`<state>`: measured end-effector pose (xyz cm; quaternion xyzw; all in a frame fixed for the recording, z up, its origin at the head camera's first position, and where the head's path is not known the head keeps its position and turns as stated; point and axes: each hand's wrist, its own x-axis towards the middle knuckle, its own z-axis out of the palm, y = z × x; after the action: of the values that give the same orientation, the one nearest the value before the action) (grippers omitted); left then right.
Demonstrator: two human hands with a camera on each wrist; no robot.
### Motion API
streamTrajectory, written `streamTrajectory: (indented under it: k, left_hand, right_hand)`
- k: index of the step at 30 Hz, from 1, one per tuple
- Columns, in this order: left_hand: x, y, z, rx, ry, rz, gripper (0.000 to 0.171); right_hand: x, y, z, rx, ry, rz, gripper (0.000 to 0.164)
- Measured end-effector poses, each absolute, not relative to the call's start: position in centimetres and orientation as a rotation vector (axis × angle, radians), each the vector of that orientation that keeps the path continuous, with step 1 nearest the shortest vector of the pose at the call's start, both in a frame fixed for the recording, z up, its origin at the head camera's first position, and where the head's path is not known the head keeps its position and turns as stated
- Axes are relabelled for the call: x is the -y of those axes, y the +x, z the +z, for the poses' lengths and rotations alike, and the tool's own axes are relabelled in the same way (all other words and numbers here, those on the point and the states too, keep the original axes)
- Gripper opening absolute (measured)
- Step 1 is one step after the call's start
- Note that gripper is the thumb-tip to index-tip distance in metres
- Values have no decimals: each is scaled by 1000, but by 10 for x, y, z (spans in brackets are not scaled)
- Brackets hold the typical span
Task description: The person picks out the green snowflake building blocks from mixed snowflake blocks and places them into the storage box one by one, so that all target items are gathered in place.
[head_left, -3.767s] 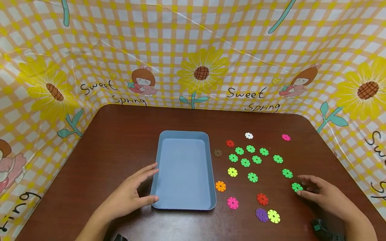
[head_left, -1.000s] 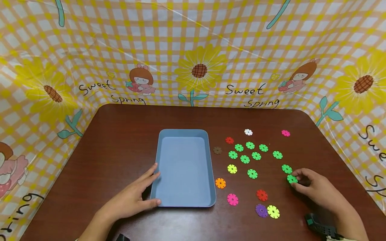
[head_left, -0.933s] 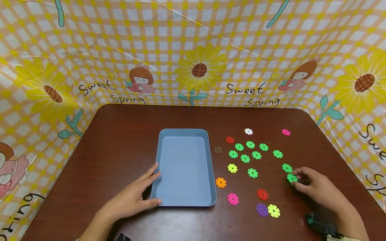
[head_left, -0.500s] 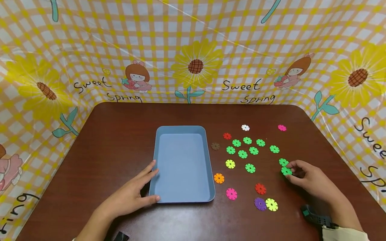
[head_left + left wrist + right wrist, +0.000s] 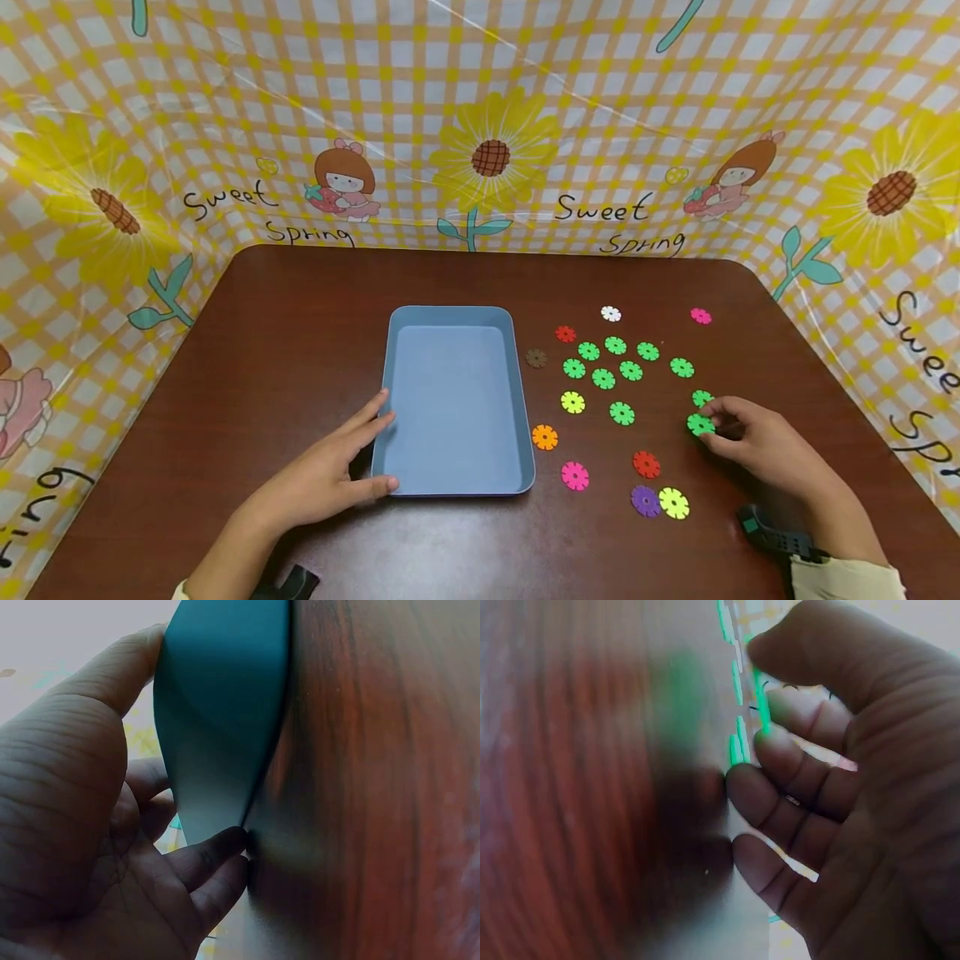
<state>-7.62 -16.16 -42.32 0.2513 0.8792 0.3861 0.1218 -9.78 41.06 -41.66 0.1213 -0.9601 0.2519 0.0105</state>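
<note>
My right hand pinches a green snowflake disc between thumb and fingers. In the right wrist view, this disc stands edge-on between the thumb and fingertips, clear of the table. Right behind it, another green disc is partly covered by the fingers. At the blue tray, my left hand rests with fairly straight fingers on the left rim and the thumb at the near-left corner. The left wrist view has the thumb on the tray's rim and lower fingertips beside its base.
Several green discs lie right of the tray. Around them are white, pink, red, orange, brown, yellow and purple ones. A checkered cloth hangs around the brown table.
My right hand has taken hold of the green disc and carried it left, off the table. My left hand stays on the tray. The head view has tilted slightly down.
</note>
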Motion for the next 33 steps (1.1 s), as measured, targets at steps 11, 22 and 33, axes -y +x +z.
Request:
streamTrajectory:
  k: [11, 22, 33]
  left_hand:
    - [160, -77, -423, -2583, 717, 1111, 90]
    - [162, -76, -425, -2582, 690, 1102, 91]
    - [160, -76, -425, -2582, 674, 1077, 92]
  right_hand:
    - [-411, -98, -418, 3095, 396, 740, 30]
    - [-408, -97, -419, 3107, 451, 729, 27]
    - [-404, -99, -415, 3089, 463, 661, 26]
